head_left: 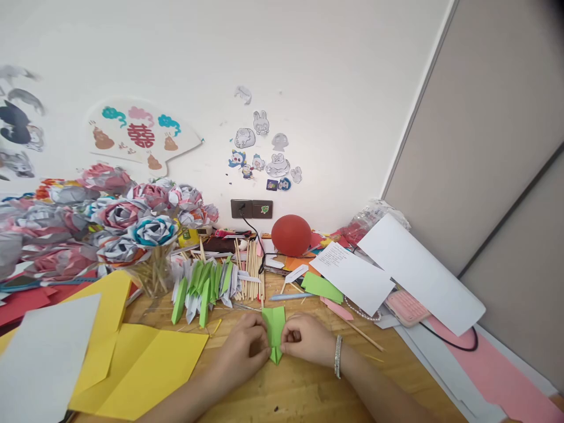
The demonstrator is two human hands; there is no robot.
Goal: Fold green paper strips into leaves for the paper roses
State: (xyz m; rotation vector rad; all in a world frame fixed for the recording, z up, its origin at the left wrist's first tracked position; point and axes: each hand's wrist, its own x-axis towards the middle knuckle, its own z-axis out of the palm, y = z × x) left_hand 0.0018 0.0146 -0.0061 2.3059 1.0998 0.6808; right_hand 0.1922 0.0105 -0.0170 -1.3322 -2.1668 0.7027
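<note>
Green paper strip (pixel 275 326), flat-creased, near end pointed, between hands over grained wooden table (pixel 264 396). Left hand (pixel 248 346), right hand (pixel 311 339): fingers curled, near-closed, each pinching one edge.

The room is bright, and the light on the white wall (pixel 335 70) is soft and even. Faint shadows lie on the wooden table (pixel 282 399) by the left hand (pixel 247 346) and right hand (pixel 311 341). 1 dark, fuzzy patch (pixel 556 14) covers the top right corner. Things near the sides look stretched. Small words on the white sheet (pixel 352 279) are too blurry to read.
</note>
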